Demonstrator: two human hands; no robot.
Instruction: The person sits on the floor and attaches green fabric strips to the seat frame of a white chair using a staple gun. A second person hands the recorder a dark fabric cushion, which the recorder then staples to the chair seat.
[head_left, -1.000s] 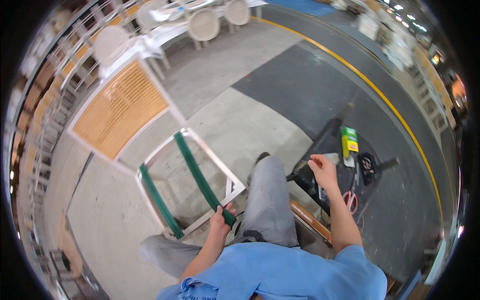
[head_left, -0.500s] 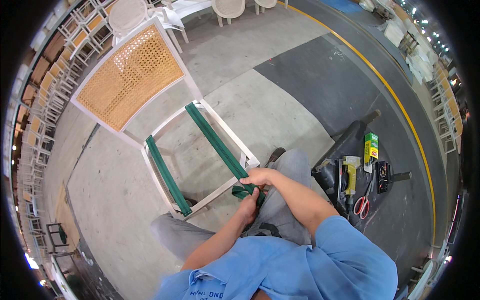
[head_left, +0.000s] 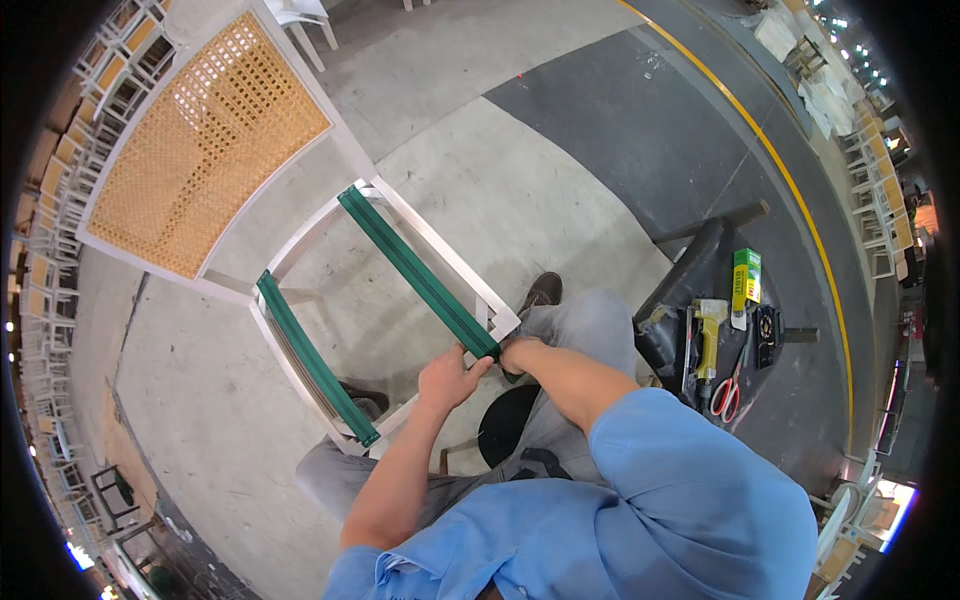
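Note:
In front of me stands a white chair frame (head_left: 432, 238) with a woven cane backrest (head_left: 210, 140) and an open seat. Two green webbing straps run from its back rail to its front rail. At the front rail, my left hand (head_left: 448, 380) has its thumb pressed on the right-hand strap (head_left: 420, 272), its fingers curled at the rail. My right hand (head_left: 522, 356) is closed at that strap's front end, just beyond the rail, where a bit of green shows under it. The left-hand strap (head_left: 312, 352) lies across the frame, untouched.
To my right a black-seated stool (head_left: 665, 340) bears a yellow air tool (head_left: 710, 340), red-handled scissors (head_left: 726, 398), a green and yellow box (head_left: 745, 280) and a small black case (head_left: 767, 338). A round black seat (head_left: 508, 425) is between my legs. Rows of chairs line both sides.
My left hand has moved up from the strap's loose end to the front rail, left of the strap. My right hand has shifted off the strap's top to its front end. The loose end is now mostly hidden.

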